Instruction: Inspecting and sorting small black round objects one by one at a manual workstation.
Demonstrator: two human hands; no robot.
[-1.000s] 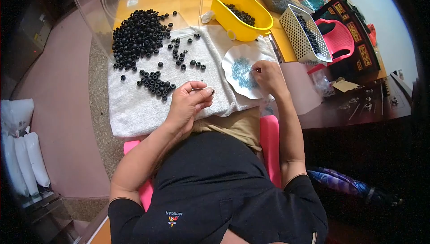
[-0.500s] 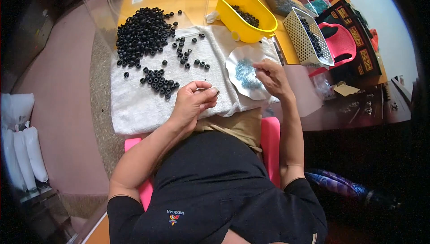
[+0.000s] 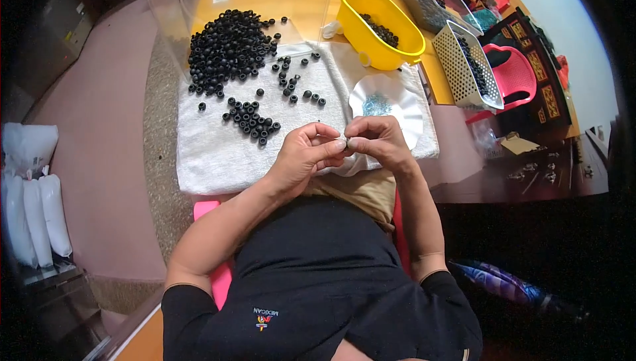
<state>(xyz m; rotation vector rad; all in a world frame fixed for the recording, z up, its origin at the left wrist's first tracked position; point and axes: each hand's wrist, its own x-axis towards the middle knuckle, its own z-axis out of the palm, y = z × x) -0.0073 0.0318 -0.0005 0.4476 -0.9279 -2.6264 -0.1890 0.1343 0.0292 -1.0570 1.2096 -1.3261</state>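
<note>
My left hand (image 3: 306,154) and my right hand (image 3: 383,142) meet fingertip to fingertip above the near edge of a white cloth (image 3: 212,162). Thumb and forefinger are pinched on each. A small dark piece (image 3: 346,141) shows between the tips, mostly covered by the fingers. Whether the right fingers also hold something tiny is hidden. Just beyond the right hand lies a white wavy-rimmed plate (image 3: 413,114) with small bluish, see-through bits (image 3: 376,104). Left of the hands, a small cluster of round black beads with holes (image 3: 248,119) rests on the cloth.
A big heap of black beads (image 3: 228,49) lies at the far left, partly in a clear bin (image 3: 165,23). A yellow tub (image 3: 377,46) with dark pieces stands behind the plate. Rightward are a white perforated basket (image 3: 457,69), a clear box (image 3: 430,13) and a pink chair (image 3: 517,72).
My right hand has come from over the plate, leftward and nearer, to my left hand's fingertips. The left hand stays pinched. The whole view has shifted slightly.
</note>
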